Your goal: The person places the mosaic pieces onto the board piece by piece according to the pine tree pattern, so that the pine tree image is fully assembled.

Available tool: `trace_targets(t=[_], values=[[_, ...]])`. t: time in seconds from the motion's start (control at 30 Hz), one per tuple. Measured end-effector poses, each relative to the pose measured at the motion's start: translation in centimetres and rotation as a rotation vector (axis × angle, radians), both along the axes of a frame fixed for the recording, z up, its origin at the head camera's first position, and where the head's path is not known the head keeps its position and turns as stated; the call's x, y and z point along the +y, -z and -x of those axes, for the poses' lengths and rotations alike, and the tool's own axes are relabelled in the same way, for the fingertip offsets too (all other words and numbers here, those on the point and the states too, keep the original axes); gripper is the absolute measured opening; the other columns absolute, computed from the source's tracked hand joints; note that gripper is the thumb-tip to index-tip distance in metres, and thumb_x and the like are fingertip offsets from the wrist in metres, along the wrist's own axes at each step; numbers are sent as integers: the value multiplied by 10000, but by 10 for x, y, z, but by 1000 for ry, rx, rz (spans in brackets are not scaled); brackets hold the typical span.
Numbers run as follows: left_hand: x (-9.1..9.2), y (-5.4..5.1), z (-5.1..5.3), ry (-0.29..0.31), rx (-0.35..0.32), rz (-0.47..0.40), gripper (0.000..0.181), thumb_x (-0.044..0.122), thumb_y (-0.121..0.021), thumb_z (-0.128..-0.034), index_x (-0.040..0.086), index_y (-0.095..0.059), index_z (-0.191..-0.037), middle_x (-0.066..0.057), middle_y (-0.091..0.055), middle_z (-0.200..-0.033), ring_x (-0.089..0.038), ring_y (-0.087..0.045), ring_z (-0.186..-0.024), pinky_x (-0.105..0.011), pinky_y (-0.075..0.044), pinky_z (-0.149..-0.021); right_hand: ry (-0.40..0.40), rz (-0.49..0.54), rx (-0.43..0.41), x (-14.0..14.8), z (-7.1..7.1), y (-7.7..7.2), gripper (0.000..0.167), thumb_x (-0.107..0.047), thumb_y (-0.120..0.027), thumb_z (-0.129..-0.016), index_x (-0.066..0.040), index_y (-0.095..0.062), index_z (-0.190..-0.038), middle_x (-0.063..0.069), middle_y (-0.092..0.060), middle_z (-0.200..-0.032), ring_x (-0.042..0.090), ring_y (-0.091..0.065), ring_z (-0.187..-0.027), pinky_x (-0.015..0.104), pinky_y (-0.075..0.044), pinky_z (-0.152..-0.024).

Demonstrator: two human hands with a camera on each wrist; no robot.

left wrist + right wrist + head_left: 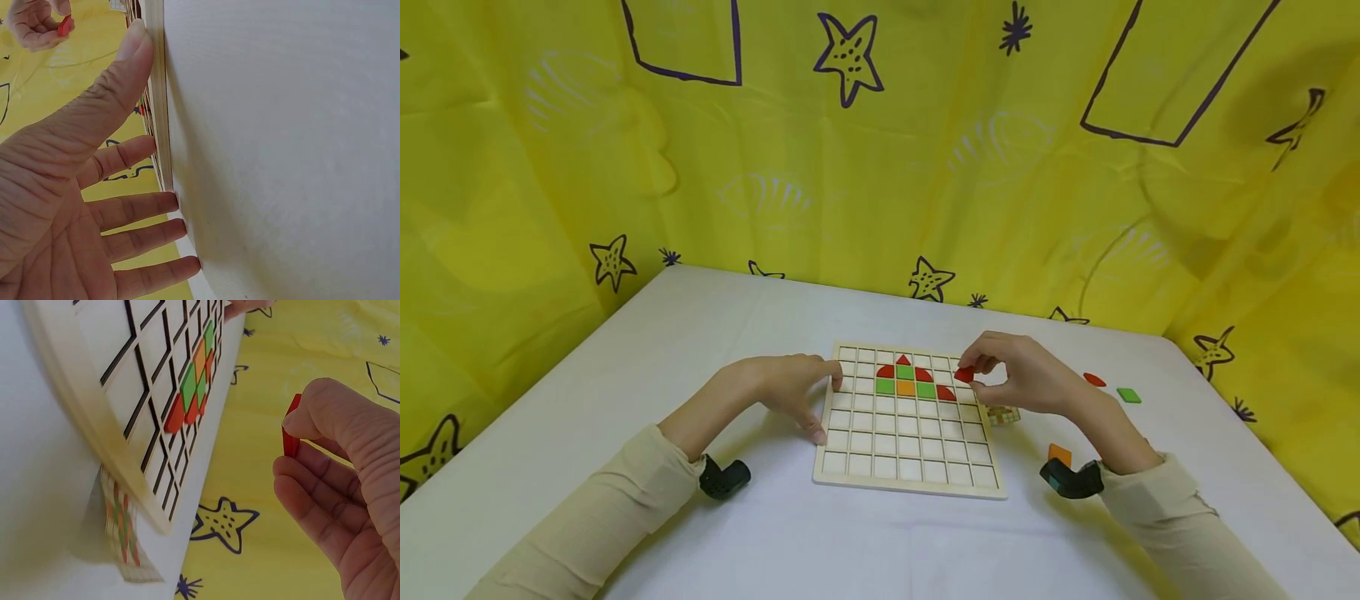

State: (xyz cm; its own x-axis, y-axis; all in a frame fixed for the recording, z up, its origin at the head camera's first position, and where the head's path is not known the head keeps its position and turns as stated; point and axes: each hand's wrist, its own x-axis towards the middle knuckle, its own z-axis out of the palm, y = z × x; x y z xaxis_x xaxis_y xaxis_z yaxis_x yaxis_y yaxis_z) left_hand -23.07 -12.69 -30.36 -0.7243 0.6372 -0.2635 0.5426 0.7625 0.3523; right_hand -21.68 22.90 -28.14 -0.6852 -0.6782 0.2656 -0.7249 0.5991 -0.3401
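A wooden grid board [887,446] lies on the white table, with red, green and orange tiles set in its upper cells. Along its left edge rests my left hand [793,392], thumb and fingertips touching the rim; the left wrist view shows those fingers fairly straight. My right hand [1018,371] pinches a small red tile [291,425] between thumb and fingers, above the board's upper right part. An orange square tile [906,388] sits between two green ones in the grid, and a red tile [947,392] lies at the right end of that row.
A small pattern card [1003,415] pokes out from beside the board's right edge. Loose on the table at right are a red tile [1094,379], a green tile [1129,395] and an orange tile [1060,454]. A yellow curtain [880,167] hangs behind the table.
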Motion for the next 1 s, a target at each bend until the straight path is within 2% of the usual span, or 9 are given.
trace_targets(t=[0.17,0.37,0.6,0.87,1.0], values=[[-1,0,0,-3,6,2,625,395,-921,-746,167,-549,-1195,-70,-593,-1273,-220,-535,-1155,-433,-441,-1032,-5,-10,-35,-13,3,0,264,4,-797,-827,-104,-714,-1052,-61,-693,-985,237,-651,-912,355,-567,-825],[-1,-1,-1,-5,6,4,624,392,-922,-747,165,-552,-1195,-72,-593,-1277,-223,-535,-1161,-436,-442,-1034,-37,-15,-41,-28,7,1,257,1,-790,-826,-91,-719,-1055,-50,-693,-990,214,-636,-905,420,-563,-827],[-1,-1,-1,4,12,4,617,386,-919,-752,162,-551,-1194,-84,-594,-1294,-231,-535,-1174,-446,-435,-1051,-66,-19,-79,-44,10,5,247,-1,-765,-841,-77,-708,-1068,-28,-687,-1020,244,-639,-926,381,-557,-846],[0,-1,-2,12,15,0,616,379,-919,-755,157,-552,-1197,-95,-591,-1305,-242,-535,-1188,-456,-428,-1064,-79,-41,-115,-63,16,11,249,-16,-743,-841,-96,-706,-1075,-39,-675,-1024,222,-628,-917,440,-558,-836],[0,-2,-2,14,12,-2,616,376,-918,-758,155,-552,-1201,-95,-589,-1300,-244,-535,-1192,-457,-427,-1065,-88,-59,-117,-72,19,13,238,-23,-754,-846,-92,-707,-1068,-29,-676,-1026,213,-630,-899,384,-566,-826]])
